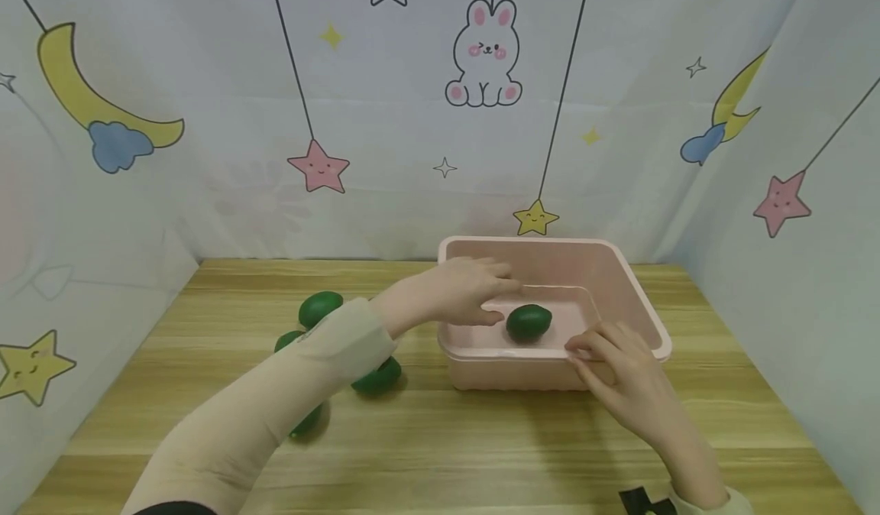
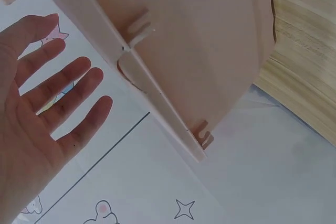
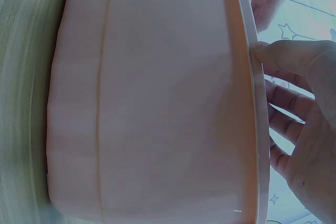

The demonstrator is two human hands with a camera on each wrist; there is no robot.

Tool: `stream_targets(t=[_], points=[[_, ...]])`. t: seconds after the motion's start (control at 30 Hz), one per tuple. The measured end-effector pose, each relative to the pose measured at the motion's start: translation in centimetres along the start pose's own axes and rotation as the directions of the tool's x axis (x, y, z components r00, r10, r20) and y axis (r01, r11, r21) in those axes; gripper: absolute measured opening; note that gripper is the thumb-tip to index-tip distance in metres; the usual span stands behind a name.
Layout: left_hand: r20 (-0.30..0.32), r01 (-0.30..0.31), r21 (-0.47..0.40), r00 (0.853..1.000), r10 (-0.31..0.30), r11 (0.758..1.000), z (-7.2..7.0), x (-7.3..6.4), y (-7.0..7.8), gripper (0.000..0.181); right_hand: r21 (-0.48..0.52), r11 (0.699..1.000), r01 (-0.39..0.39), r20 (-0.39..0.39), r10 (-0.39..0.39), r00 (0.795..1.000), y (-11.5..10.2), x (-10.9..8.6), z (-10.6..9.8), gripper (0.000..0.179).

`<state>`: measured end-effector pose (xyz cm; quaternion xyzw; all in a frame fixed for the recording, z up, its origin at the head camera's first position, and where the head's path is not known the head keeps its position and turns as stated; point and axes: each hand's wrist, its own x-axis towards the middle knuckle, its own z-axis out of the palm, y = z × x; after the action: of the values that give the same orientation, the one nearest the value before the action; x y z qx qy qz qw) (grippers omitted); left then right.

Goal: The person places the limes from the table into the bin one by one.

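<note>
The left hand (image 1: 469,289) has loose, empty fingers near a green fruit (image 1: 528,323). The right hand (image 1: 624,374) pinches the tub (image 1: 512,374), maybe steadying it.

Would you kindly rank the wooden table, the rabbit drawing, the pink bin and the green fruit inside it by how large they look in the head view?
1. Wooden table
2. Pink bin
3. Rabbit drawing
4. Green fruit
</note>
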<state>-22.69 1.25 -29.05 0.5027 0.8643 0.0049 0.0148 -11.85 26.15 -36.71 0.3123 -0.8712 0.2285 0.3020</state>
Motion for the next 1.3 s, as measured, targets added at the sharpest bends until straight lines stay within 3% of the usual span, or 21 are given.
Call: stream_targets(t=[0.27,0.73,1.13,1.3], points=[[-0.089,0.05,0.024,0.995,-0.048,0.998,-0.2,-1.4,0.9,0.042,0.005,1.0,0.009,-0.011,-0.009,1.0,0.0,0.1,0.1,0.027],[-0.248,0.112,-0.001,0.963,-0.109,0.994,0.1,-5.0,2.4,0.042,0.034,0.997,0.063,-0.075,-0.06,0.995,0.2,0.1,0.3,0.011],[-0.271,0.18,-0.092,0.942,-0.199,0.979,1.8,-7.3,2.6,0.044,0.041,0.997,0.066,-0.076,-0.063,0.995,0.2,0.1,0.3,0.008],[-0.324,0.177,-0.121,0.923,-0.207,0.977,2.7,-7.9,2.4,0.043,0.042,0.997,0.068,-0.075,-0.065,0.995,0.2,0.2,0.4,0.008]])
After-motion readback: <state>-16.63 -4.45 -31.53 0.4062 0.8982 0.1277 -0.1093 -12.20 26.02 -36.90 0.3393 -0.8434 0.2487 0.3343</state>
